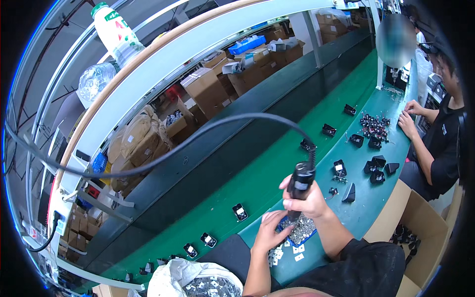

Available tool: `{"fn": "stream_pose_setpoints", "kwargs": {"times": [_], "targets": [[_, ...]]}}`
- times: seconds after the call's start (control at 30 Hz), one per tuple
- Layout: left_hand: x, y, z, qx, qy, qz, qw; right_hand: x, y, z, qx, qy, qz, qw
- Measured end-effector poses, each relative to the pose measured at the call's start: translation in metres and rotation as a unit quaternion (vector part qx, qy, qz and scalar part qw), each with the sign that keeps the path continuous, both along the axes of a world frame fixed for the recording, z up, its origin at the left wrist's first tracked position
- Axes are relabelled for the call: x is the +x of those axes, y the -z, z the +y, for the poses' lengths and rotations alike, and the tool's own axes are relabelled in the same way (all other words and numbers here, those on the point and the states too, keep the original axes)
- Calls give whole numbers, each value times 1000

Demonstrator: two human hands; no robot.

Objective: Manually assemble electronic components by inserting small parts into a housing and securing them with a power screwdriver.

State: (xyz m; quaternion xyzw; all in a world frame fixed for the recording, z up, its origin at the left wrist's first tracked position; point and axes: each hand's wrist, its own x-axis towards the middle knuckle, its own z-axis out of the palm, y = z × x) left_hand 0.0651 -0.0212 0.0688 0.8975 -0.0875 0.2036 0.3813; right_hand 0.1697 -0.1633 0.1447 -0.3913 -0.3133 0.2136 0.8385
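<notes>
Head view: right hand [312, 202], right of frame centre, wrapped round a black cylindrical corded driver [302, 179], nose down by the blue tray [298, 244] of small silvery metal parts [304, 229]. Left hand [267, 234] at the tray's left side, fingers bent, can't tell if pinching anything. Flat white square pieces [298, 257] just below the tray.
</notes>
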Motion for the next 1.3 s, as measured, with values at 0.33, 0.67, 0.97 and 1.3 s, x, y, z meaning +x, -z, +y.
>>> {"fn": "stream_pose_setpoints", "kwargs": {"times": [0.33, 0.67, 0.97, 1.3], "targets": [[9, 28, -19, -66, -55, 39, 995, 10, 8, -5, -6, 10, 16, 1000], [14, 37, -19, -91, -72, 38, 993, 6, 5, 1, -38, -20, 1, 999], [9, 49, -12, -71, -80, 37, 994, -2, 4, -4, -21, 28, -55, 998], [16, 51, -14, -62, -86, 28, 994, 4, 10, -7, 19, 36, -48, 998]]}}
